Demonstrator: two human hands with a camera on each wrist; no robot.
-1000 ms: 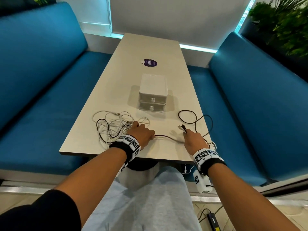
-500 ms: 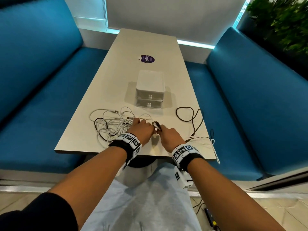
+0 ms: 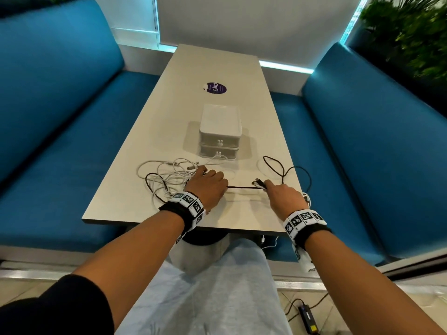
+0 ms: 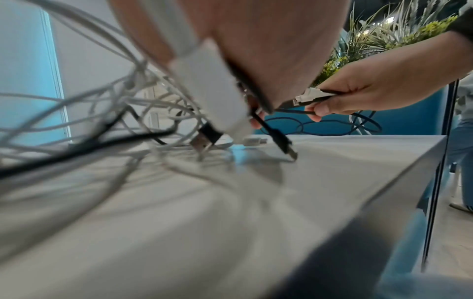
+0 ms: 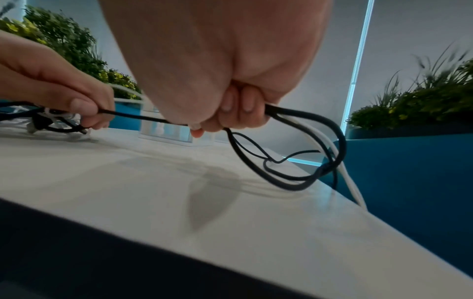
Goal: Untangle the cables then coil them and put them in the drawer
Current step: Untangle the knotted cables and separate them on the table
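Nearest the table's front edge, the right hand [image 3: 285, 197] pinches the thin black cable [image 3: 244, 187] and its plug ends, while the left hand [image 3: 205, 187] pinches the same strand beside the tangled heap of white cords [image 3: 169, 174]. Draw steadily sideways (no jerking) so knots don't tighten. Beyond both, the small white two-drawer box [image 3: 219, 134] sits shut. Only the right wrist view shows black loops [image 5: 294, 178] bunched under the fingers [image 5: 238, 113].

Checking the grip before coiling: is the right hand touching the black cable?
Touching. The right wrist view shows the right hand with fingers curled round the black cable.
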